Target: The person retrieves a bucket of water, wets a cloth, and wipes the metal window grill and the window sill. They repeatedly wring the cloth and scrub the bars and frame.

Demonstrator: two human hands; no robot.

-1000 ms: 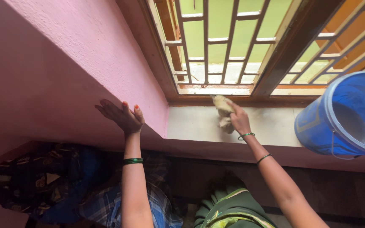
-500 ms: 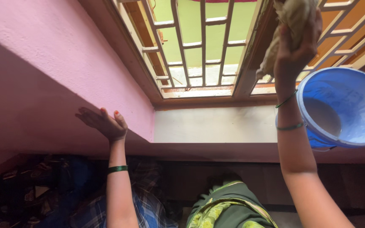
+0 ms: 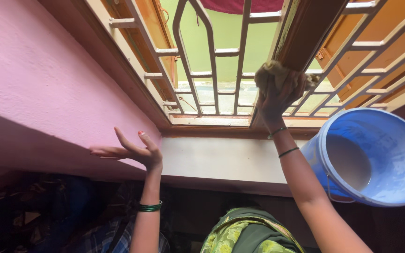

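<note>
One crumpled beige cloth (image 3: 273,75) is sitting bunched in the right hand (image 3: 277,96), which is closing its fingers tightly around it and pressing it against the brown wooden post (image 3: 305,33) in the middle of the window. Half a second ago this hand was holding the cloth higher and further right, above the bucket; now it is lower, with the cloth against the post's lower part, just above the window's bottom frame. The white metal grille (image 3: 212,51) is standing on both sides of the post, close to the cloth.

The left hand (image 3: 134,150) is holding nothing; its fingers are spreading wide open, with the fingertips touching the pink wall (image 3: 38,84) at the edge of the recess. Compared with the earlier picture, the palm is turning more upward and the fingers are fanning out further.

A pale sill (image 3: 216,159) is lying below the window, between the two arms. A blue bucket (image 3: 376,159) is standing tilted on the right end of the sill, just beside the right forearm, and it is filling more of the view than before.
</note>
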